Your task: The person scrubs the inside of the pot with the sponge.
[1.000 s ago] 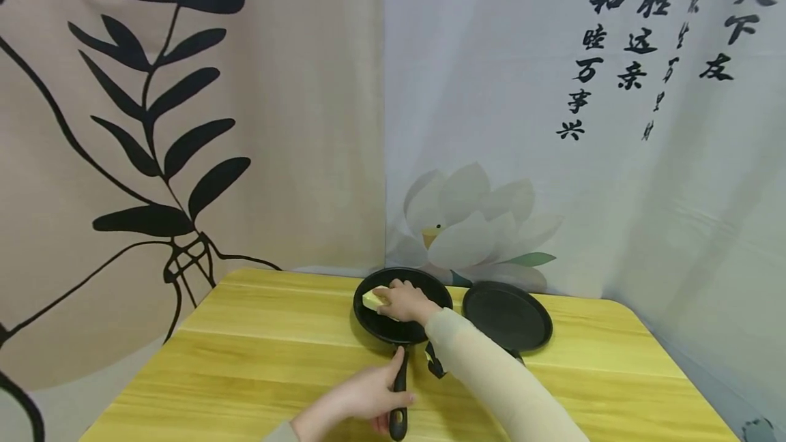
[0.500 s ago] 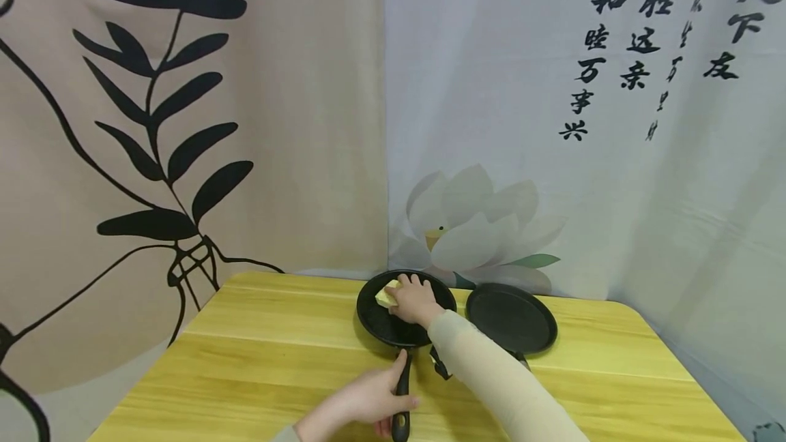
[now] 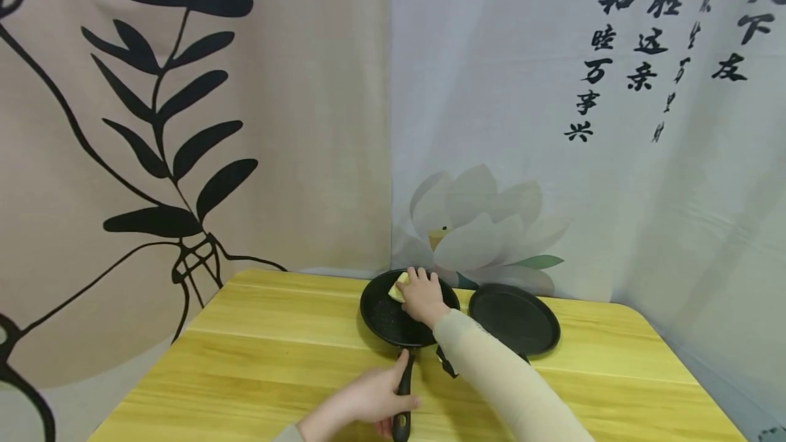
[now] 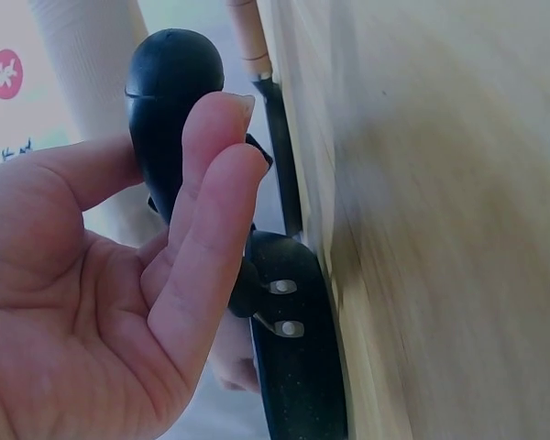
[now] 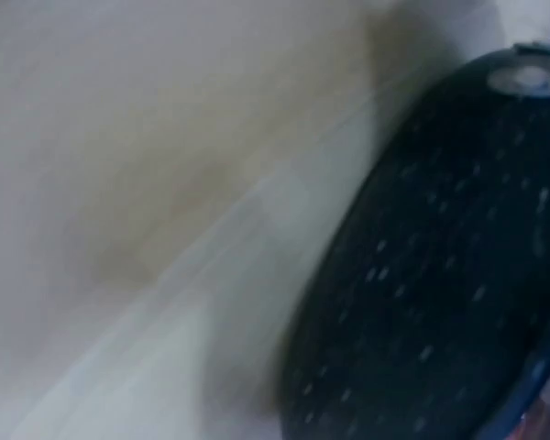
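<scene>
In the head view, a black frying pan (image 3: 389, 322) sits near the table's back edge, its handle (image 3: 403, 387) pointing toward me. My left hand (image 3: 374, 394) grips that handle, thumb along the top. The left wrist view shows the left hand (image 4: 156, 275) with fingers bent around the black handle (image 4: 170, 110), beside the pan's riveted wall (image 4: 302, 385). My right hand (image 3: 424, 297) holds a yellow sponge (image 3: 399, 288) against the pan's inside; its fingers partly hide the sponge. Only the pan's speckled dark side (image 5: 422, 275) shows clearly in the right wrist view.
A flat black round pan (image 3: 516, 319) lies just right of the frying pan, its handle mostly behind my right sleeve (image 3: 497, 374). A small dark object (image 3: 447, 362) is partly hidden by that sleeve. The wooden table (image 3: 245, 360) meets a printed curtain (image 3: 319, 121) behind.
My right hand has slid the sponge to the right and slightly farther back inside the pan. The left hand keeps its grip on the handle. The whole view has shifted slightly.
</scene>
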`<action>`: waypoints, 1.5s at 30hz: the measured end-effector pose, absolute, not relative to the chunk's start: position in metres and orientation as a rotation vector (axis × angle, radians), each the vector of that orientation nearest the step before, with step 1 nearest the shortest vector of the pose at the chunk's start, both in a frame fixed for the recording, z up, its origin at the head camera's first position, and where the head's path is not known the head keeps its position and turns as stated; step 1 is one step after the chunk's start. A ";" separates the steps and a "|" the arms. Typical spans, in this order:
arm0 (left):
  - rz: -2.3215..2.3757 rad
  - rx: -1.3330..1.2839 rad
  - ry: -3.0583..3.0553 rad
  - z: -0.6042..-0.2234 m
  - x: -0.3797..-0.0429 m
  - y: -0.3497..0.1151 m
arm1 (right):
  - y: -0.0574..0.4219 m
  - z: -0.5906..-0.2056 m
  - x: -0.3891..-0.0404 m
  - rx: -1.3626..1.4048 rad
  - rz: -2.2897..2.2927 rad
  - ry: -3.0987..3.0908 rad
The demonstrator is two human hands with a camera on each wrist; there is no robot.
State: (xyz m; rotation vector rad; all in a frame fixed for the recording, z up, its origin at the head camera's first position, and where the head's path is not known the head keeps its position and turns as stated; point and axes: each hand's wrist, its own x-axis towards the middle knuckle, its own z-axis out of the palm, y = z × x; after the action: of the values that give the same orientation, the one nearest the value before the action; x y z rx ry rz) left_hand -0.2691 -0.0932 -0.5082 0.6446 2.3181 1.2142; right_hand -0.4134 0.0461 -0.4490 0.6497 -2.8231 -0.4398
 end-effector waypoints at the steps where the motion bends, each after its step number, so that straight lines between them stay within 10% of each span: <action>1: 1.217 0.646 2.316 -0.507 -0.269 -0.093 | 0.049 -0.449 -0.414 0.650 -0.466 -2.798; 5: 1.182 0.633 2.362 -0.461 -0.241 -0.087 | 0.059 -0.448 -0.413 0.656 -0.549 -2.717; 45: 1.221 0.584 2.416 -0.434 -0.220 -0.078 | 0.117 -0.423 -0.403 0.691 -0.650 -2.640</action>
State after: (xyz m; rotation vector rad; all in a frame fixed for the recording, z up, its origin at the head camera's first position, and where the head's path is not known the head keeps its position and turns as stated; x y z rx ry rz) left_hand -0.2199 -0.0783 -0.4345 0.5843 2.4157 1.2209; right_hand -0.4026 0.1175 -0.4227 0.6910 -2.6399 -0.6496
